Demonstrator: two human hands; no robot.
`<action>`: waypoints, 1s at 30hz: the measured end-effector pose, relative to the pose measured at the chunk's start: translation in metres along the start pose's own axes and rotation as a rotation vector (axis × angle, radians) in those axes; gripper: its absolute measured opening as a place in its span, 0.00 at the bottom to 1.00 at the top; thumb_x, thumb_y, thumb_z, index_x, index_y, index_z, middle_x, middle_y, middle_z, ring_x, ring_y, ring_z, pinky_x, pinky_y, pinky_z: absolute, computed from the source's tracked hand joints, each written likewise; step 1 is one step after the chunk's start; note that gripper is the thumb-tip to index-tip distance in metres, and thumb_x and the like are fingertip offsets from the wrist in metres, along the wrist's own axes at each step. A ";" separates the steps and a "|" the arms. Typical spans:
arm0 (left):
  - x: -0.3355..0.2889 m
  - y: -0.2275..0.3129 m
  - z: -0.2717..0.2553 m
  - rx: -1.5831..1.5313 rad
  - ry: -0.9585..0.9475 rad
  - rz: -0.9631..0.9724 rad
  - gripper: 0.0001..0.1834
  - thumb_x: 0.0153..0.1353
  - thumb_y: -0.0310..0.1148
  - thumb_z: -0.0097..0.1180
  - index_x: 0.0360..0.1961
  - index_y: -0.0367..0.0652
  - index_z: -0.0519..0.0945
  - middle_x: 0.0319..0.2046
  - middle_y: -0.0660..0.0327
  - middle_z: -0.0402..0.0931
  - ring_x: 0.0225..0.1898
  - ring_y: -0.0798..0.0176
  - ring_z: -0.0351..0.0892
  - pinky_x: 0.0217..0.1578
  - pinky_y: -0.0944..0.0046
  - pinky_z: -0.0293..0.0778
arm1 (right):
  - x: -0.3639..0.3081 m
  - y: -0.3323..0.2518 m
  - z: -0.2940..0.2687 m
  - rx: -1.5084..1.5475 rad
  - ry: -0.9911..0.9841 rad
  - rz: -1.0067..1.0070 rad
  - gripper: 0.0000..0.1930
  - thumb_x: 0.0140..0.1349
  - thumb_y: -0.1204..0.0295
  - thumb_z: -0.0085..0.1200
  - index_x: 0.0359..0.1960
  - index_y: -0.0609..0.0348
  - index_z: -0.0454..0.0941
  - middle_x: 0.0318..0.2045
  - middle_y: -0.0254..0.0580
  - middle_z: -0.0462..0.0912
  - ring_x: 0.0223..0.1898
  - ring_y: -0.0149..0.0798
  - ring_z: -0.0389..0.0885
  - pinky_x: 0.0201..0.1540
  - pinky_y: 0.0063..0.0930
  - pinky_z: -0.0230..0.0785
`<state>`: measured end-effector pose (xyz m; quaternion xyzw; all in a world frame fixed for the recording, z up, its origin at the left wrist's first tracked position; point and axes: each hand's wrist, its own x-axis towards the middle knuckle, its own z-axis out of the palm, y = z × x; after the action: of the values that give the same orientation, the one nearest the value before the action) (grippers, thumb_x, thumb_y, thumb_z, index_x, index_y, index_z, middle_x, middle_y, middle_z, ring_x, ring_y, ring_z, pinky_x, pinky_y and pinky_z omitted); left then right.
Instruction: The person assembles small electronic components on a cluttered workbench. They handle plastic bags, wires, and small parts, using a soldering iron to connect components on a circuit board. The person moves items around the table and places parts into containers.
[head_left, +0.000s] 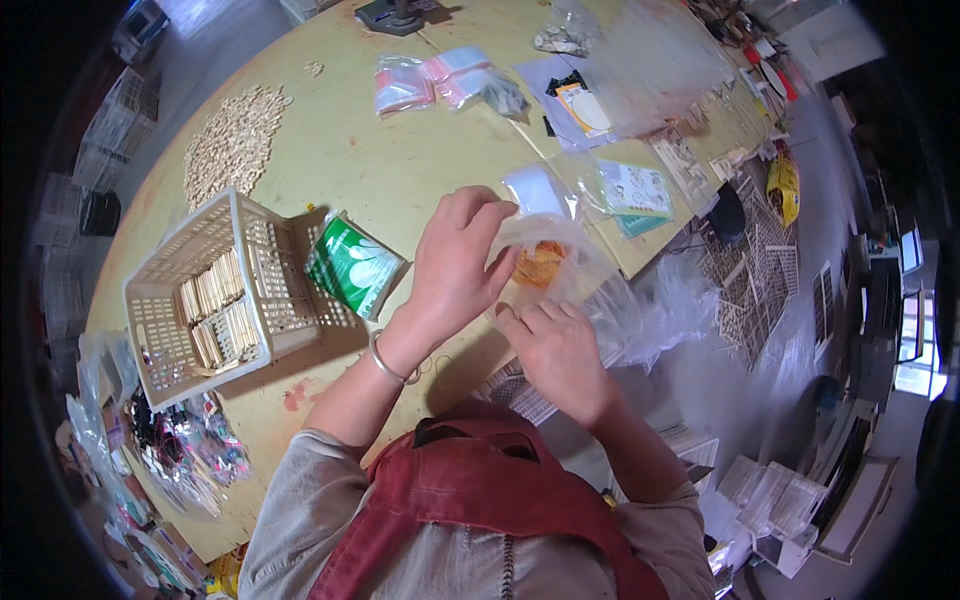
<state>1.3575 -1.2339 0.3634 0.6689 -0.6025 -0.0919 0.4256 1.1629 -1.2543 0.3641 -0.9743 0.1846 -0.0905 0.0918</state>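
A clear plastic bag (590, 262) hangs near the table's right edge, with something orange-brown (541, 262) showing through it; I cannot tell what that is. My left hand (458, 255), a bangle on its wrist, curls its fingers and thumb at the bag's left rim. Below it, my right hand (555, 355) pinches the near side of the same bag. To the left of my left hand a green and white packet (352, 264) leans beside a white plastic basket (262, 290). Stacked light wooden pieces (215, 305) fill part of that basket.
Many small pale pieces (236, 142) lie heaped at the table's far left. Pink and white bag packs (403, 85) rest at the back. Toward the right edge are a printed booklet (635, 190) and loose clear film (660, 75). White racks (775, 500) stand on the floor at right.
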 end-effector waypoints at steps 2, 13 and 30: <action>-0.006 0.010 0.000 -0.238 -0.149 0.130 0.14 0.60 0.27 0.67 0.47 0.38 0.83 0.45 0.50 0.81 0.47 0.44 0.82 0.46 0.49 0.79 | -0.005 0.005 -0.001 -0.039 0.000 0.015 0.15 0.55 0.74 0.56 0.45 0.60 0.85 0.32 0.38 0.79 0.38 0.42 0.80 0.43 0.38 0.70; 0.036 -0.059 0.168 0.163 -0.990 0.104 0.15 0.67 0.34 0.59 0.49 0.40 0.87 0.48 0.43 0.86 0.48 0.44 0.87 0.49 0.49 0.80 | -0.013 -0.008 0.028 -0.091 0.153 0.029 0.10 0.52 0.71 0.58 0.34 0.60 0.86 0.29 0.37 0.82 0.37 0.38 0.81 0.43 0.33 0.70; 0.018 -0.038 0.196 -0.081 -0.660 -0.308 0.11 0.59 0.46 0.69 0.31 0.52 0.92 0.31 0.61 0.89 0.33 0.58 0.88 0.37 0.56 0.80 | -0.058 -0.019 0.099 -0.186 0.008 0.105 0.03 0.51 0.71 0.58 0.27 0.52 0.81 0.28 0.39 0.80 0.32 0.40 0.80 0.43 0.35 0.67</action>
<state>1.2651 -1.3431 0.2222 0.6687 -0.5956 -0.3896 0.2153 1.1374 -1.2012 0.2641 -0.9672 0.2435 -0.0721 0.0047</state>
